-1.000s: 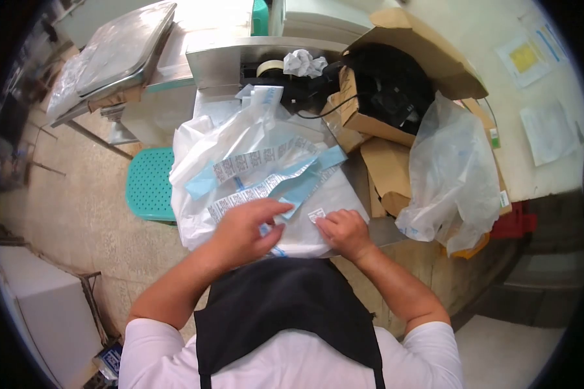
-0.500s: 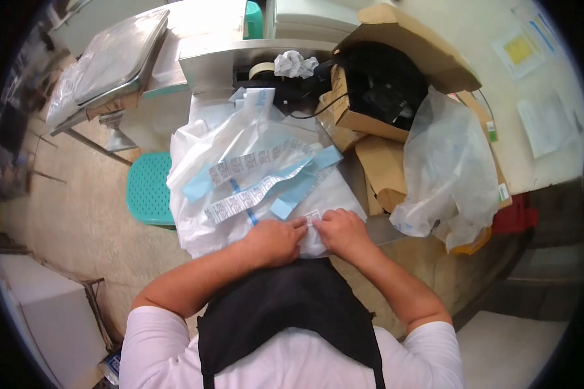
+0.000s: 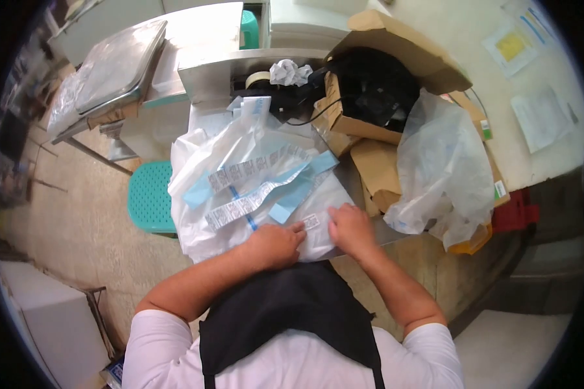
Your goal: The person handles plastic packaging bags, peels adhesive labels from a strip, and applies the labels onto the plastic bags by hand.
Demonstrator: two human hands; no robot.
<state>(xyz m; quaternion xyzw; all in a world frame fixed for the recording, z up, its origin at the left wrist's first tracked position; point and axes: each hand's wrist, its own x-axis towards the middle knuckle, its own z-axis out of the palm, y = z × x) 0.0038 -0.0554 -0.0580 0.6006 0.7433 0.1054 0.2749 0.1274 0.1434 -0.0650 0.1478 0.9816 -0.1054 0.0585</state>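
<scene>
A white plastic bag (image 3: 207,236) lies flattened in front of me. A small printed label (image 3: 311,222) sits on its near right part. My left hand (image 3: 276,245) rests on the bag with its fingers laid out, their tips at the label's left edge. To the right of the label, apart from it, my right hand (image 3: 352,228) lies over the bag with curled fingers; what they hold, if anything, is hidden. Strips of printed labels (image 3: 259,198) with light blue backing (image 3: 291,206) lie loosely across the bag, beyond my hands.
An open cardboard box (image 3: 366,123) with dark contents stands at the far right. A translucent plastic bag (image 3: 441,165) hangs beside it. Crumpled paper (image 3: 290,72) and a tape roll (image 3: 258,79) lie behind the white bag. A green stool (image 3: 150,198) stands left.
My right hand has moved off the label to the right, and its fingers are more curled. The label shows fully now. My left hand stays nearly in place.
</scene>
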